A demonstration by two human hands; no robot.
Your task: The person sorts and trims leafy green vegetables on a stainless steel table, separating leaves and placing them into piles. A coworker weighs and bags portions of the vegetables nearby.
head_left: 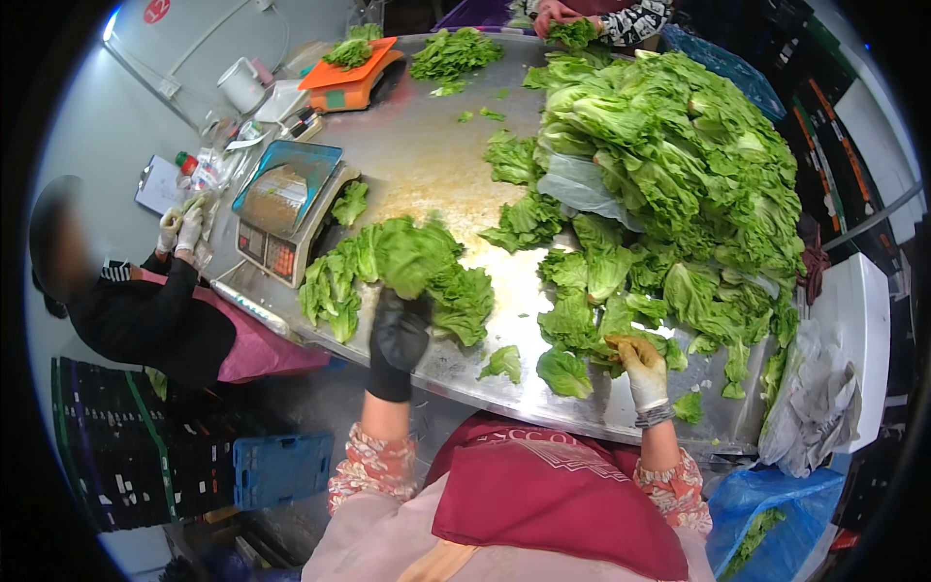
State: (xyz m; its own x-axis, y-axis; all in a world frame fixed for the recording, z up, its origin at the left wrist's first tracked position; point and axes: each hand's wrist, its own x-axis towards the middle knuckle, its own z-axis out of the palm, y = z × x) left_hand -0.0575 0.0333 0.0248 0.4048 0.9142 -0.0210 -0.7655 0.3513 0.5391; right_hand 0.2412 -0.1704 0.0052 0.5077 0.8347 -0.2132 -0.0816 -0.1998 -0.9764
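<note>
Head view: heaped lettuce (679, 184), bright green, ruffled.

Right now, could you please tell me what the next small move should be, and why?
Probably lower the left hand and release its blurred lettuce: it appears poised over the small pile near the closer scale, while the right hand is at loose leaves.

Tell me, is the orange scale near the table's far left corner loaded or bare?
Loaded: a small heap of lettuce rests on the flat top of the orange scale.
</note>
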